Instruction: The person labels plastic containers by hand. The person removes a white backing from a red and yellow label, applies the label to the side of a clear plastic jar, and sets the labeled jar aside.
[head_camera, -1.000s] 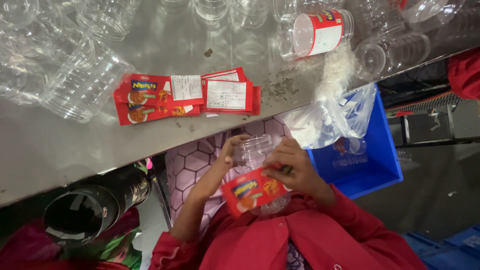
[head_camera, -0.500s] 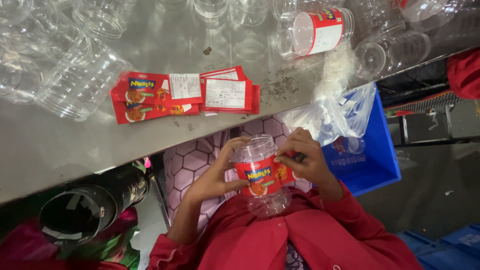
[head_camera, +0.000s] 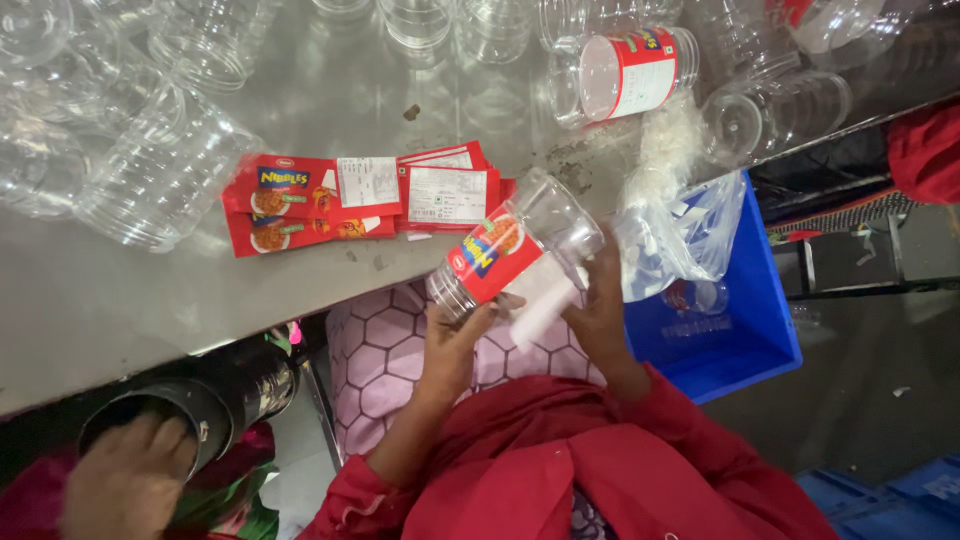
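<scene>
Bare table (head_camera: 120, 310) nearby; empty jars (head_camera: 170, 170) crowd beyond.

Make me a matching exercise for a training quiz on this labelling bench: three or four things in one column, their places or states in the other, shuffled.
Things:
1. jar with a red label
2. stack of red labels
3. blue crate
4. labelled jar on its side

Places or states:
A. below the table edge, to the right of the hands
B. held in both hands, left hand and right hand
C. lying flat on the metal table
D. far across the table among clear unlabelled jars

Pairs: 1-B, 2-C, 3-A, 4-D
</scene>
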